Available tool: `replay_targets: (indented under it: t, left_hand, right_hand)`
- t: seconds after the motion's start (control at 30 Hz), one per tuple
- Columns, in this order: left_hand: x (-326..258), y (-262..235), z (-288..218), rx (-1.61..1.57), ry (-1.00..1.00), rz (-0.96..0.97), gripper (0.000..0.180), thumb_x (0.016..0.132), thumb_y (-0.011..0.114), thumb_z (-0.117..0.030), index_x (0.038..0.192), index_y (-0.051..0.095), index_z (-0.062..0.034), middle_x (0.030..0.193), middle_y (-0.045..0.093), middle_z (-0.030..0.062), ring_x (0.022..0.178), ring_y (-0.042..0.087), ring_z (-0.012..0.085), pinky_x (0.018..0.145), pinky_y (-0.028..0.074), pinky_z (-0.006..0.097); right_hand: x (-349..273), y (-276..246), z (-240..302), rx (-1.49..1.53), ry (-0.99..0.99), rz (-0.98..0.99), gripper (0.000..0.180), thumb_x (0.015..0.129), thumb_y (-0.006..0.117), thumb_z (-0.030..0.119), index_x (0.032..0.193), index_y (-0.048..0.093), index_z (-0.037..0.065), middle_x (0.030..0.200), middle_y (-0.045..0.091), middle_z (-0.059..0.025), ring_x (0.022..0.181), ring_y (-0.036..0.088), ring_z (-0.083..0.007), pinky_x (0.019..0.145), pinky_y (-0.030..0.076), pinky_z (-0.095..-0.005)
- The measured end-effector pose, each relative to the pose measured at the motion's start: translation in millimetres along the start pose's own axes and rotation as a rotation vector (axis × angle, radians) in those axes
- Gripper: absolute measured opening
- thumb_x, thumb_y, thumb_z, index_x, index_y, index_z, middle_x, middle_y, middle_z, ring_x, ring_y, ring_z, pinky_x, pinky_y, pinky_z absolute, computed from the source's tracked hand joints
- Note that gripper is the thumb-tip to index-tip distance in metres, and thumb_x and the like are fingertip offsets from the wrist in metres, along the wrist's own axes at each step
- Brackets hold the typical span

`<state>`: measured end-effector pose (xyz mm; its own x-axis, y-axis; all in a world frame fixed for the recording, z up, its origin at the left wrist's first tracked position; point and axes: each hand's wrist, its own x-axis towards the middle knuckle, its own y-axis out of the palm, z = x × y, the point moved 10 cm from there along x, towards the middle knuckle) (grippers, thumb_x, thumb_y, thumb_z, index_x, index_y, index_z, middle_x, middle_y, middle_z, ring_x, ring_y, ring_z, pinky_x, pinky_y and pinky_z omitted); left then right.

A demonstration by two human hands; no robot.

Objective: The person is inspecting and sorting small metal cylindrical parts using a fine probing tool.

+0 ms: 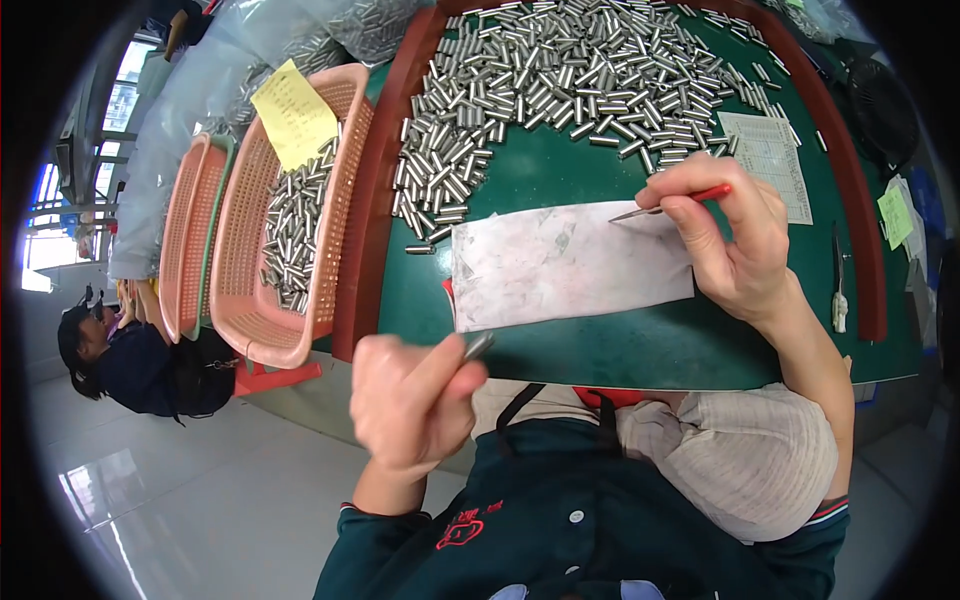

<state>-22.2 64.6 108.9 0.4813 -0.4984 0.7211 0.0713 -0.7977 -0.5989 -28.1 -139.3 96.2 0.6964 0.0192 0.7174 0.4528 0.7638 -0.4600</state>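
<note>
My left hand (415,400) is closed, a little blurred, just off the table's near edge. A short metal cylinder (479,346) sticks out between its thumb and forefinger. Above the right end of a stained whitish cloth or sheet (560,270), my right hand (735,240) grips a slim pointed tool with a red handle (712,192). The tool's thin metal tip points left over the sheet. Behind the sheet, a large heap of similar metal cylinders (570,75) spreads over the green tabletop (600,350).
Reddish-brown rails (362,255) border the table. Left of it stands a pink basket (335,200) holding cylinders and a yellow note (296,115), beside other baskets (185,240). A printed sheet (775,160) and tweezers-like tool (839,290) lie right. Another person (135,350) sits far left.
</note>
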Motion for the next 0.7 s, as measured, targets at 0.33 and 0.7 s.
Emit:
replay_targets:
  t: [0.33, 0.7]
  left_hand:
    - [-86, 33, 50, -1.07, -1.082, 0.151, 0.008, 0.084, 0.054, -0.003, 0.088, 0.055, 0.004, 0.068, 0.058, 0.0098, 0.056, 0.054, 0.0102, 0.054, 0.044, 0.019]
    - [-229, 104, 31, -1.921, -1.887, -0.022, 0.024, 0.092, 0.042, -0.026, 0.081, 0.049, -0.0054, 0.059, 0.032, -0.0026, 0.053, 0.028, 0.0076, 0.053, 0.028, 0.022]
  right_hand:
    - [-5, 2, -5, 0.003, 0.058, 0.052, 0.008, 0.077, 0.058, -0.004, 0.085, 0.056, -0.004, 0.077, 0.061, -0.0107, 0.063, 0.061, -0.0174, 0.055, 0.047, -0.0231]
    - [-11, 12, -12, 0.166, 0.176, 0.037, 0.013, 0.088, 0.046, -0.001, 0.099, 0.049, -0.006, 0.084, 0.06, -0.0165, 0.074, 0.06, -0.0188, 0.068, 0.05, -0.027]
